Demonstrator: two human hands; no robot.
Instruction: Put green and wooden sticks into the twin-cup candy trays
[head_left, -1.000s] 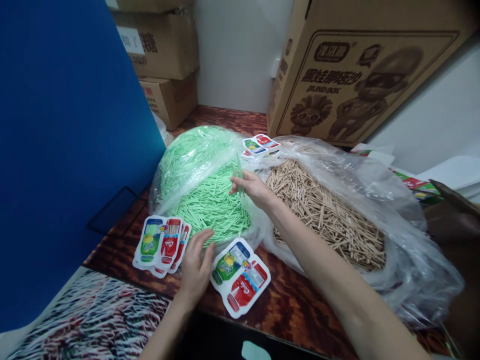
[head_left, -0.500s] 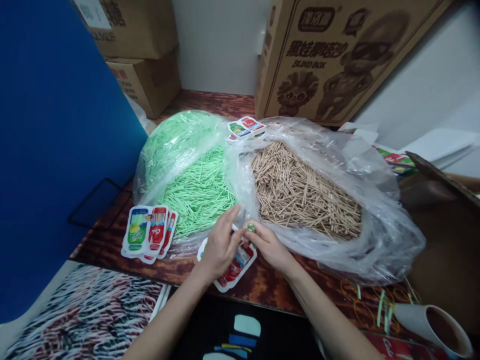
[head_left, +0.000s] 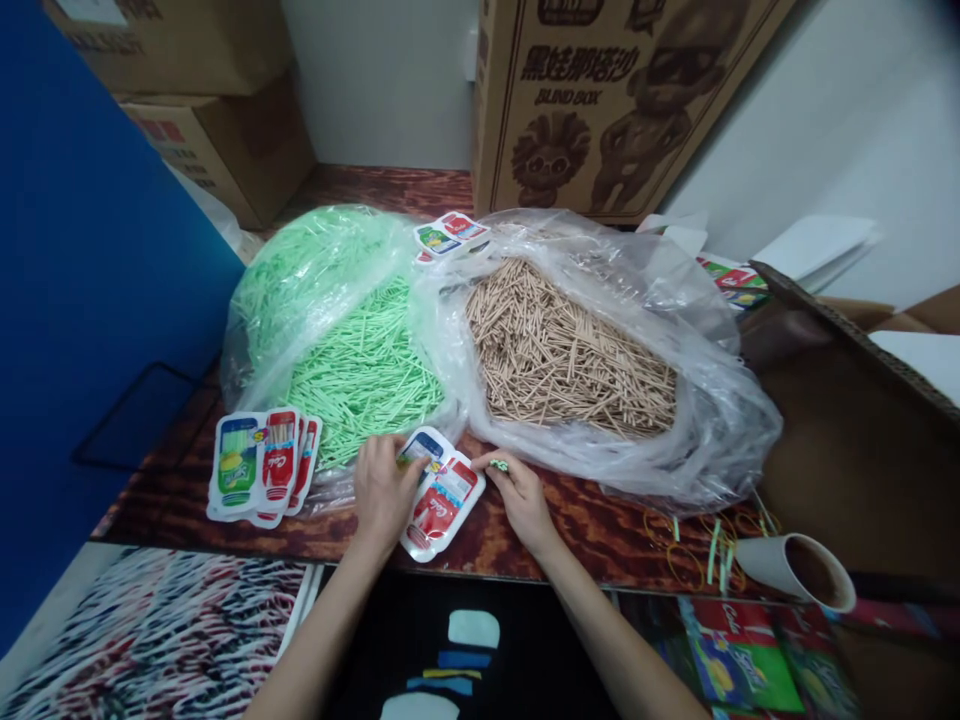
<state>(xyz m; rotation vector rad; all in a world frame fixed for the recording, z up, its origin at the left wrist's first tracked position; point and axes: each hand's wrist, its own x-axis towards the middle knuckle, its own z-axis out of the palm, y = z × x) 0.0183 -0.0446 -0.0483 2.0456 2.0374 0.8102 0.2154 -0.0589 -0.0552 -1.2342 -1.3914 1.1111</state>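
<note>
My left hand (head_left: 384,492) grips the left edge of a twin plastic candy pack (head_left: 444,505), its thumb lying over the pack's blue-and-green half. The red half is marked Cola. Just right of the pack, my right hand (head_left: 521,500) pinches a small bundle of light green sticks (head_left: 498,466) between thumb and fingers, end-on to me. Behind my hands lie an open clear bag of green sticks (head_left: 367,370) and another of brown sticks (head_left: 570,350). A few similar packs (head_left: 255,465) lie overlapping on the left.
More packs (head_left: 450,235) rest on top between the bags. A tipped paper cup (head_left: 799,570) with brown contents lies at right, beside rubber bands (head_left: 684,567) and loose green sticks. A large carton (head_left: 585,110) stands behind; striped pieces (head_left: 157,630) fill a container lower left.
My hands have moved apart, and the right one has come away from over the pack with the green sticks. More of the pack shows. The whole view has shifted to the right.
</note>
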